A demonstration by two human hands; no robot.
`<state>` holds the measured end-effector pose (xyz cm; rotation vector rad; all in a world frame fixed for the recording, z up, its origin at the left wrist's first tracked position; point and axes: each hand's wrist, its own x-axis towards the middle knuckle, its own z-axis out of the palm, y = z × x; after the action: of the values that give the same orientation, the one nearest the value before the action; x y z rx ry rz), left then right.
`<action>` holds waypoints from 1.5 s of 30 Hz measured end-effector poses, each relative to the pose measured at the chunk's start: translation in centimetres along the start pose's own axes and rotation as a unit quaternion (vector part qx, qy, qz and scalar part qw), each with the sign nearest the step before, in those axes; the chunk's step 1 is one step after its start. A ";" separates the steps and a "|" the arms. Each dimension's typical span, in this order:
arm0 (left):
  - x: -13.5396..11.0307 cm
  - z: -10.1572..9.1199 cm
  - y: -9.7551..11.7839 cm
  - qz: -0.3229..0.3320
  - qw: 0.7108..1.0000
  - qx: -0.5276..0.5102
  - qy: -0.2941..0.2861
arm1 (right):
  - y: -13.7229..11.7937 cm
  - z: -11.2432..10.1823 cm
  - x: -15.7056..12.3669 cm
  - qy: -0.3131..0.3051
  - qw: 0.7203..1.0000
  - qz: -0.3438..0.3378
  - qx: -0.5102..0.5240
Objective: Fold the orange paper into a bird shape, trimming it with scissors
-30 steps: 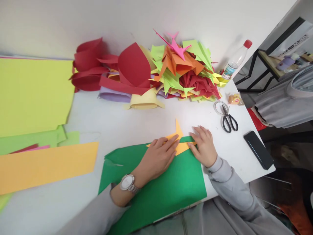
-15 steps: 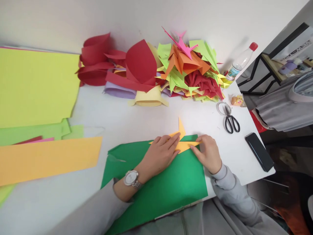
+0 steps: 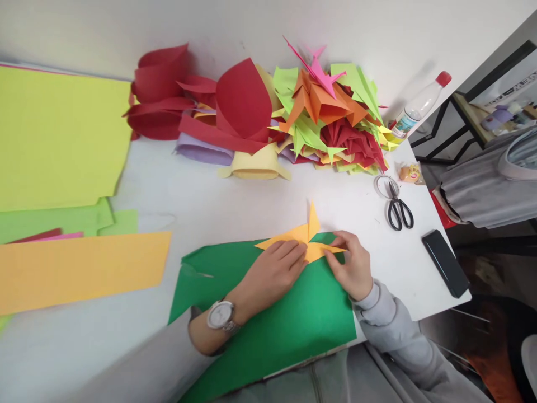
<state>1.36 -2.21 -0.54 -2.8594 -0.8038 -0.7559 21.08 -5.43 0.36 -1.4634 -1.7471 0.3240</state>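
A light-orange origami paper with several pointed arms lies on a green sheet, its upper point reaching past the sheet's back edge. My left hand lies across its lower middle, fingers together and a little bent, covering that part. At the right-hand point of the paper, my right hand is closed, with thumb and forefinger pinching it. A silver watch is on my left wrist.
Folded paper shapes in several colours are heaped against the wall. Large yellow sheets and an orange strip lie leftward. Scissors, a phone, a wrapped snack and a bottle are rightward.
My left fingers have drawn back and bent, uncovering more of the origami paper's upper and left parts. My right hand has shifted slightly leftward, still pinching the right point. The view has tilted a little.
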 end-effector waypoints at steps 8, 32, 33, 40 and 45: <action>-0.1 -0.2 0.3 0.003 1.000 0.004 0.014 | -0.2 1.1 -0.4 0.009 0.994 -0.092 -0.061; -1.0 -0.6 0.1 -0.024 0.997 -0.068 -0.034 | 0.1 -0.6 -0.6 -0.148 0.900 -0.360 -0.199; -1.2 -0.4 0.0 -0.023 0.997 -0.070 -0.037 | 0.0 -0.5 -0.6 -0.150 0.897 -0.363 -0.204; -1.4 -0.3 -0.8 -0.005 0.995 -0.077 -0.065 | -0.4 -0.6 -0.9 -0.159 0.895 -0.358 -0.212; -1.1 -0.5 -1.4 0.004 0.992 -0.080 -0.099 | -0.5 -0.7 -1.2 -0.175 0.894 -0.341 -0.230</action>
<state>-0.39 -1.63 -0.77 -3.1167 -0.7868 -0.5667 21.26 -6.88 0.62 -1.0169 -2.6353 -0.2344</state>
